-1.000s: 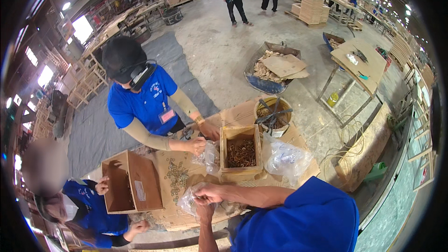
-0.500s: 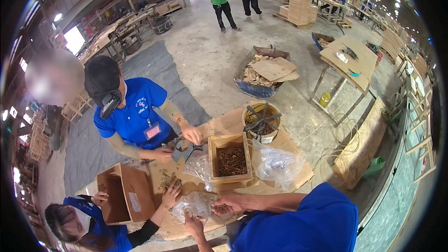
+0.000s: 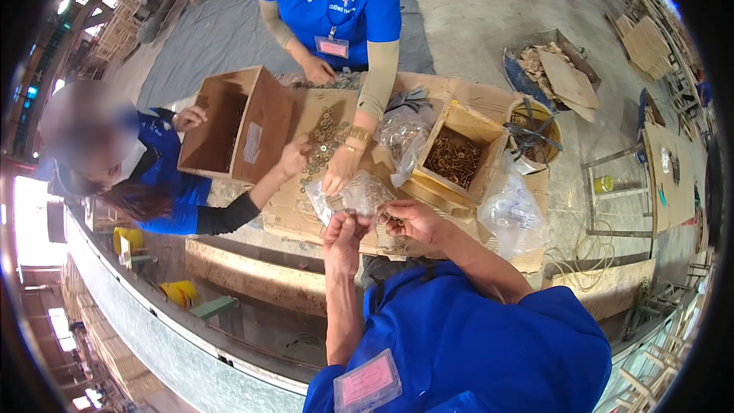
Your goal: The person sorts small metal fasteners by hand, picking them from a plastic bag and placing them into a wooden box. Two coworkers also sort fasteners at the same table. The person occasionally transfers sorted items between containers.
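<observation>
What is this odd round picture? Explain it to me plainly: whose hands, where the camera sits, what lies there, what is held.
There is no machine here: a person works with a bare left hand and right hand. A wide fisheye camera on their head looks down, so straight edges bend. On a cardboard sheet sit a wooden box of screws, a brown box and scattered washers. Both hands are by a clear plastic bag, where a co-worker's hand also reaches; whatever the person's own hands pinch is too small to make out.
</observation>
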Demonstrator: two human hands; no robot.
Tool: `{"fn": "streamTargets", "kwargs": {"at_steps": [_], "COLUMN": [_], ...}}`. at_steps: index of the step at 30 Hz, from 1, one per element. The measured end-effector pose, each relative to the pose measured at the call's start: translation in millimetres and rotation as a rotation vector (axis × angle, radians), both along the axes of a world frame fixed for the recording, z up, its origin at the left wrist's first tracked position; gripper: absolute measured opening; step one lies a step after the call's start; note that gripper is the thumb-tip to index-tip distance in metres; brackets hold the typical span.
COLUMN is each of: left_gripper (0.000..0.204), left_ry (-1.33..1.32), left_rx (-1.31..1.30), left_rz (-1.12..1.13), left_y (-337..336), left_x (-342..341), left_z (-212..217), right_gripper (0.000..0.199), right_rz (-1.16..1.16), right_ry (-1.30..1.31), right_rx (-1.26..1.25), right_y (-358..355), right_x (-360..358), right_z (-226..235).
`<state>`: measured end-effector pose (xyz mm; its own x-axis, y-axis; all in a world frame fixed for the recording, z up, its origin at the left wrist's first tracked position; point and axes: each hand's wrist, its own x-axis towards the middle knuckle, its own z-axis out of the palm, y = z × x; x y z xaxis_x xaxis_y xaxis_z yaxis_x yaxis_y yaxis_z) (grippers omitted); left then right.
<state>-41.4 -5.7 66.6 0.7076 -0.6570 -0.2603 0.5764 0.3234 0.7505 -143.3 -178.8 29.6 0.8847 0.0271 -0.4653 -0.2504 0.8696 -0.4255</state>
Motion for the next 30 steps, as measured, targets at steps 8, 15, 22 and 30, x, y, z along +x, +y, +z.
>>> {"fn": "streamTargets", "kwargs": {"at_steps": [8,15,22,30], "left_gripper": [0.014,0.016,0.025,0.032], "left_ry": [-0.397,-0.639,-0.553,0.361], "left_rx": [0.137,0.333,0.48,-0.081], "left_rz": [-0.089,-0.146,-0.282,0.027], "left_y": [-32.8,-26.5,-15.4,-12.5], "left_x": [-21.7,-18.5,-13.3,-19.1], "left_z": [-2.1,-20.8,4.3,-25.2], "right_gripper": [0.025,0.027,0.024,0.025], "right_rz": [-0.014,-0.032,0.011,0.13], "right_ry": [0.146,0.054,0.164,0.141], "right_rx": [-0.003,0.005,-0.065,-0.139], "right_y": [5.1,10.5,15.4,18.9], "right_x": [-12.2,-4.8,-9.2,12.8], "right_z": [-11.2,5.0,10.1,26.6]}}
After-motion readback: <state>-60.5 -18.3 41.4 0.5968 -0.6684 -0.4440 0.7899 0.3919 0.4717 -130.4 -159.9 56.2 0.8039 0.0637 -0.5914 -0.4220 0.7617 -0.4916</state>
